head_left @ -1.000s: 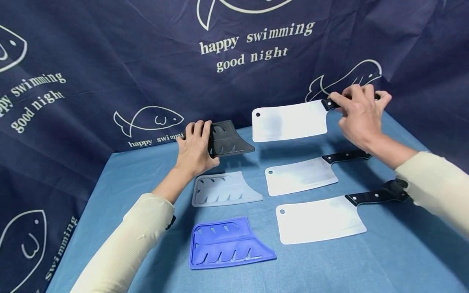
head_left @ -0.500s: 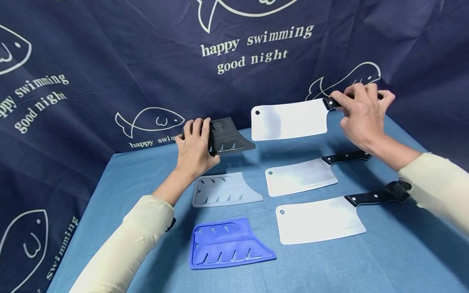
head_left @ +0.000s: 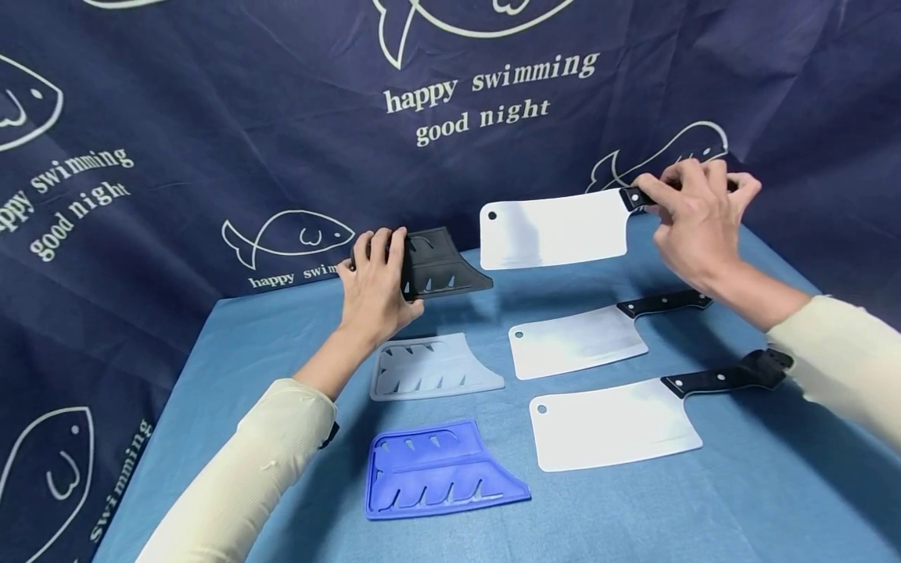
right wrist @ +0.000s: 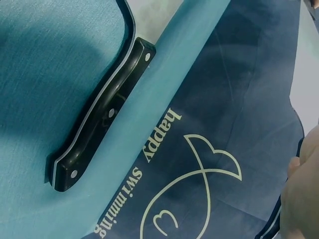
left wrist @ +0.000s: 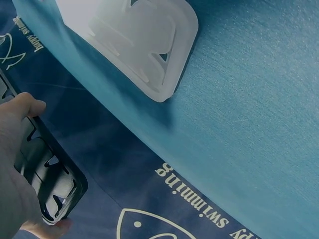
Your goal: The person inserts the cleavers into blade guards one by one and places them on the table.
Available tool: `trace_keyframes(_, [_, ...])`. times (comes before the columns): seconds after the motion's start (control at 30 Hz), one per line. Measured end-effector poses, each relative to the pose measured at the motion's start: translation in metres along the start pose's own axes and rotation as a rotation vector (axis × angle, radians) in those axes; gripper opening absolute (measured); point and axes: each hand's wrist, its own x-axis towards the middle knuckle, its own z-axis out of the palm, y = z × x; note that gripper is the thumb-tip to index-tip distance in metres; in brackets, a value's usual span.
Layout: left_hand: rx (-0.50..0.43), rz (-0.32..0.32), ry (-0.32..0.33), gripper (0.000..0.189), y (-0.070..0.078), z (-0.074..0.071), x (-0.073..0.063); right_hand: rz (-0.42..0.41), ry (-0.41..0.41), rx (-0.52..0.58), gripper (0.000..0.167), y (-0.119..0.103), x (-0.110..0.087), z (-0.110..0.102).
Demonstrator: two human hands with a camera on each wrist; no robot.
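we've got both arms stretched way out, left hand gripping a black cover far side left, fingers up top, right hand clutching a big knife by its handle far side right, blade pointing left, both held above our blue table

The left forearm slants from the near left toward the far middle, its cream sleeve ending short of the wrist. The left hand is raised and gripping, thumb to the right. The right forearm, likewise sleeved, enters from the right; the right hand, raised far right, grips with bent fingers, well apart from the left.
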Motion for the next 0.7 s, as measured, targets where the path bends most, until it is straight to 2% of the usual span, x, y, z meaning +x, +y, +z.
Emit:
trace_keyframes(0.2, [-0.020,-0.001,0.036,0.110,0.0007,0.0008,-0.0003,0.013,0.026,0.005,0.054,0.0007,-0.0003,0.0008])
trace_keyframes(0.7, [-0.077,-0.035,0.061,0.109,0.0017,-0.0018,0.0000,0.008,0.042,0.017,0.059,0.0011,0.0003,0.0014])
